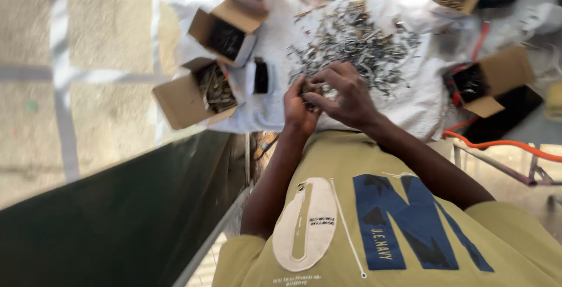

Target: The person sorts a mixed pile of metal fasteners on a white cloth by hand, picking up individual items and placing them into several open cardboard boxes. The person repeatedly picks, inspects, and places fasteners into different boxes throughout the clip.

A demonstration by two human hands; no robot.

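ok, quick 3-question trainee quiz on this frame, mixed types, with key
1. True or false: both hands are pressed together over the near edge of the pile of small metal pieces.
2. Multiple choice: the pile lies on A) a white sheet B) a green tray C) bare floor.
3. How many open cardboard boxes sit left of the hands?

Key
1. True: the left hand and right hand meet there; what they pinch is too blurred to tell.
2. A.
3. Two: an upper box and a lower box, each holding small metal pieces.
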